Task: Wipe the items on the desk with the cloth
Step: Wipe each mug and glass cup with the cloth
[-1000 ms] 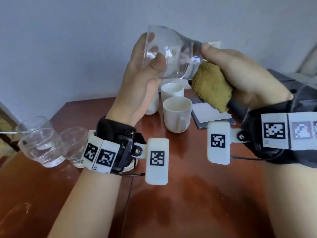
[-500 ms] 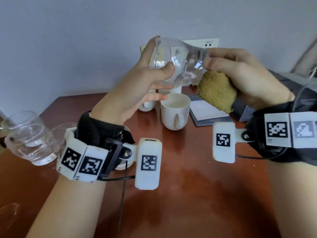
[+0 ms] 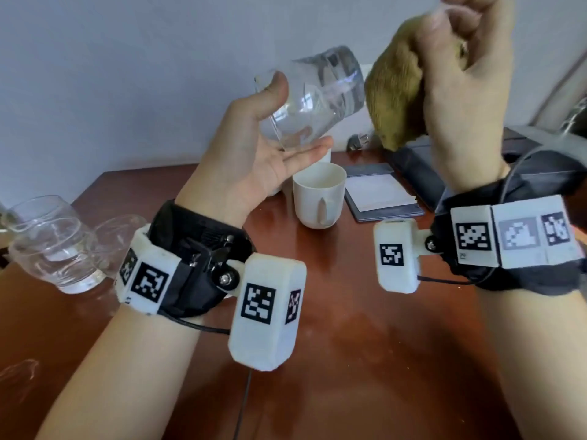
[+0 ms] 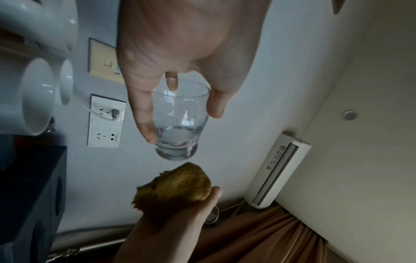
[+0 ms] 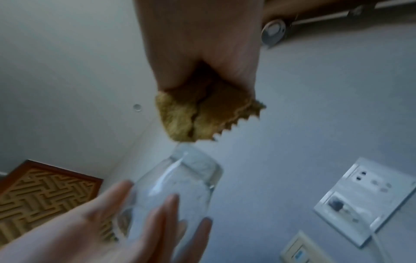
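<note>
My left hand (image 3: 265, 138) holds a clear glass (image 3: 313, 96) tilted in the air, thumb near the rim and fingers along its underside. The thick base points right. My right hand (image 3: 460, 77) is raised beside it and grips a bunched olive cloth (image 3: 392, 100). In the left wrist view a small gap shows between the glass (image 4: 180, 121) base and the cloth (image 4: 178, 185). The right wrist view has the cloth (image 5: 198, 117) just above the glass (image 5: 180, 186), and the left fingers (image 5: 139, 220) are blurred.
The reddish wooden desk (image 3: 349, 344) lies below. A white mug (image 3: 319, 195) stands under the glass, with another behind it. Two more clear glasses (image 3: 50, 242) stand at the left edge. A notepad (image 3: 378, 192) and a dark box (image 3: 422, 173) lie at the right.
My right hand has lifted the cloth up and off the glass. My left hand has turned palm up, tipping the glass so its base faces right.
</note>
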### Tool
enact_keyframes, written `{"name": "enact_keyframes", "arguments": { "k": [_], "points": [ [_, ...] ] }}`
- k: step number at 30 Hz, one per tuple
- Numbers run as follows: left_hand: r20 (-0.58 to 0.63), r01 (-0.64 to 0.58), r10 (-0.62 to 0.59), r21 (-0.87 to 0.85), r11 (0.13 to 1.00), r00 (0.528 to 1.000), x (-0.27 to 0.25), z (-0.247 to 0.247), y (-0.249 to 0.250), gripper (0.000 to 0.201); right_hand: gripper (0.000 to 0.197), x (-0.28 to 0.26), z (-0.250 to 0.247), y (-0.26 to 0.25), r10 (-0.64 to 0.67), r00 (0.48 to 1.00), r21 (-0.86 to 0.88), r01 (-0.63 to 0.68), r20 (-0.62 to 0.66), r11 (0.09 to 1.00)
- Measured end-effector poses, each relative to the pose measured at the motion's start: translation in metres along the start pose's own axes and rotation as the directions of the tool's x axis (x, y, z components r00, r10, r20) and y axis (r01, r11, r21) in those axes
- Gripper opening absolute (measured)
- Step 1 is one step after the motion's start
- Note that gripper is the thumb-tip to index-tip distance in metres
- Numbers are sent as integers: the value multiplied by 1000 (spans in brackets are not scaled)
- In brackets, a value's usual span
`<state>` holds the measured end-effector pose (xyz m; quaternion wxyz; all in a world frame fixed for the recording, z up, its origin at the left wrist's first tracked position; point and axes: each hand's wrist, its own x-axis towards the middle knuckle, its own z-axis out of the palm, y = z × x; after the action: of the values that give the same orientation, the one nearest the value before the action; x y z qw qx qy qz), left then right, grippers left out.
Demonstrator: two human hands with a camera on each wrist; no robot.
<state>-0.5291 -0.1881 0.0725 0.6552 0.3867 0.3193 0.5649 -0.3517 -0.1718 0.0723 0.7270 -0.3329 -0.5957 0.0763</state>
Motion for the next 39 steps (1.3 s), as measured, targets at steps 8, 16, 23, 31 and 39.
{"name": "enact_keyframes", "arguments": {
  "k": [8, 16, 23, 31, 39],
  "points": [
    [-36, 46, -44, 74, 996, 998, 4, -2, -7, 35, 36, -23, 28, 6, 30, 974, -131, 0, 226, 991],
    [-28, 28, -18, 441, 897, 999, 9, -4, -14, 49, 25, -16, 18, 0, 262, 868, 60, -315, 422, 947],
    [286, -214, 57, 557, 802, 957, 16, -15, -15, 108, 14, -9, 14, -1, 541, 769, 185, -619, 340, 764],
    [378, -457, 271, 597, 659, 885, 15, -28, -9, 67, 20, -7, 13, -1, 644, 632, 168, -758, 431, 630],
    [364, -520, 371, 608, 601, 854, 17, -25, -14, 69, 31, -11, 19, -5, 613, 743, 37, -644, 268, 764]
  ]
}}
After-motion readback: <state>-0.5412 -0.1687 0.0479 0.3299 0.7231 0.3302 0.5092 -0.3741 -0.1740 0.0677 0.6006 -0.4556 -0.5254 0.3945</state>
